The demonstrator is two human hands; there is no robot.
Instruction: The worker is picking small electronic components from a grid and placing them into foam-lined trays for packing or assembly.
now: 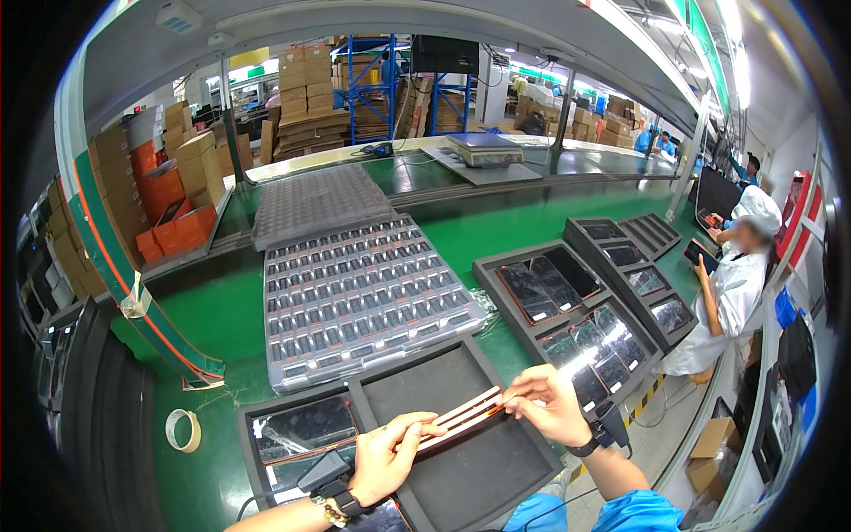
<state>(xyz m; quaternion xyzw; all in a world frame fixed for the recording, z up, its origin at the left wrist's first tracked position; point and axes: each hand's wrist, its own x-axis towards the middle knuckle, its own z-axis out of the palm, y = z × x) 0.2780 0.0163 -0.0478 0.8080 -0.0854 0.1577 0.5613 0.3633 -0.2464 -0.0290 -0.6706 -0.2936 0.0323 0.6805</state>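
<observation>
My left hand [390,457] is closed around the near end of an orange-edged smartphone [465,415], held with its narrow side up. At the far end my right hand [551,403] pinches with thumb and fingers; whether a small part sits between the fingertips cannot be made out. Both hands are above a black foam tray [417,383] with large compartments. In its left compartment lies a dark-screened phone [306,427] with an orange rim, and others show partly beneath my left forearm. The right compartment under the held phone is bare.
Beyond the foam tray stands a clear plastic tray [282,359] with rows of small dark parts, and more stacked plastic trays [319,202] behind it. Foam trays with phones [536,288] line the right. A tape roll [183,431] lies left. A co-worker [731,275] holds a dark device.
</observation>
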